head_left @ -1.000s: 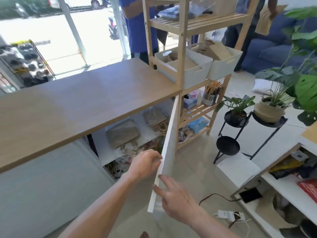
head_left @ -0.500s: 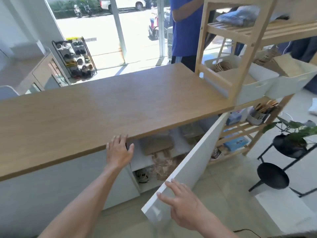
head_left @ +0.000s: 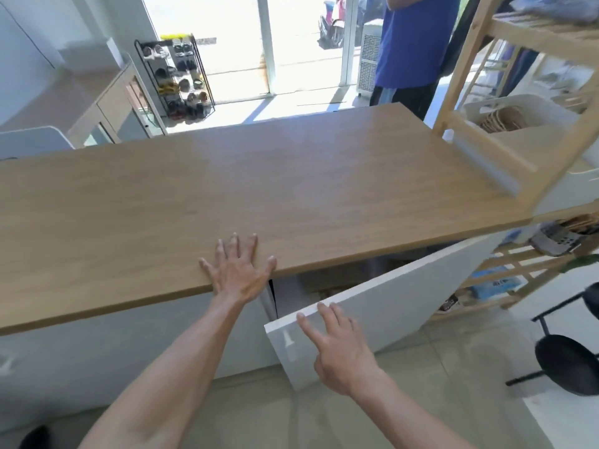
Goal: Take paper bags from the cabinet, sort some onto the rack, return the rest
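Wooden worktop (head_left: pixel 291 176) bare. Left hand (head_left: pixel 238 273) flat, fingers spread on its front edge, holding nothing. Right hand (head_left: pixel 337 348) open, 2 fingertips on half-open cabinet door (head_left: pixel 389 306). Paper bags (head_left: pixel 500 119) in the rack's (head_left: pixel 547 40) white bin.

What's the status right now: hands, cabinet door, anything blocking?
Left hand flat on the countertop edge, empty. Right hand open, fingertips on the cabinet door, door ajar. No bags held; nothing blocking the door.
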The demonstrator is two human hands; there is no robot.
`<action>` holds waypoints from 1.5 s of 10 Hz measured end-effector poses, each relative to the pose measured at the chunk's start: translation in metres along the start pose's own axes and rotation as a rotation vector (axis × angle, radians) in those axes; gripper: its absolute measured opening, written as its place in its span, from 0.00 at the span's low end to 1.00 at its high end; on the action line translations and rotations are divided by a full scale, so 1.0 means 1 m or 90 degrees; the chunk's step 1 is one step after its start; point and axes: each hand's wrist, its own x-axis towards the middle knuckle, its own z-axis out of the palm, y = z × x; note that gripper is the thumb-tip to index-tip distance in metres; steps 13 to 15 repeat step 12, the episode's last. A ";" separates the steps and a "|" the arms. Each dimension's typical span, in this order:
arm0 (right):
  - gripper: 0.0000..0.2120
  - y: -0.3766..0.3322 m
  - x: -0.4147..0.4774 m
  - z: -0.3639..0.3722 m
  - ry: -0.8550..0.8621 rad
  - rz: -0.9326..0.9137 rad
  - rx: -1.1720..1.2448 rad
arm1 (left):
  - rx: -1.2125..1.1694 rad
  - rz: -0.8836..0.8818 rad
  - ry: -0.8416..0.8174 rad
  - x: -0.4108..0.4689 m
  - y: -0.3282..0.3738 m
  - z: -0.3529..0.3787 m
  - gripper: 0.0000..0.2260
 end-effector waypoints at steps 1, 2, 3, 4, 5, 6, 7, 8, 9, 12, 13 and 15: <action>0.39 0.000 0.017 -0.007 -0.039 -0.001 -0.006 | 0.015 0.006 0.017 -0.001 0.002 0.004 0.33; 0.38 0.001 0.034 -0.013 -0.036 0.001 -0.008 | 0.019 0.006 0.021 0.000 0.005 0.004 0.33; 0.37 0.000 0.048 -0.011 -0.022 -0.007 -0.031 | 0.026 -0.005 0.020 0.001 0.000 0.005 0.33; 0.40 0.001 0.055 -0.007 0.005 -0.014 -0.048 | 0.022 -0.010 0.022 0.001 -0.003 0.007 0.33; 0.42 0.008 0.065 -0.001 0.039 -0.020 -0.060 | 0.009 -0.007 0.023 0.002 -0.002 0.008 0.33; 0.39 0.015 0.074 0.001 0.062 -0.004 -0.084 | 0.009 -0.009 0.027 0.003 -0.005 0.009 0.34; 0.37 0.021 0.076 -0.007 0.050 0.026 -0.069 | 0.016 -0.008 0.028 0.003 -0.004 0.010 0.34; 0.35 0.026 0.078 -0.018 0.015 0.036 -0.057 | 0.027 -0.012 0.024 0.004 -0.004 0.008 0.34; 0.29 0.024 0.074 -0.035 0.048 0.013 0.046 | 0.027 -0.011 0.020 0.006 -0.006 0.007 0.34; 0.05 -0.001 0.015 -0.178 0.409 -0.044 0.457 | 0.030 -0.018 0.018 0.004 -0.009 0.004 0.34; 0.05 -0.001 0.015 -0.178 0.409 -0.044 0.457 | 0.030 -0.018 0.018 0.004 -0.009 0.004 0.34; 0.05 -0.001 0.015 -0.178 0.409 -0.044 0.457 | 0.030 -0.018 0.018 0.004 -0.009 0.004 0.34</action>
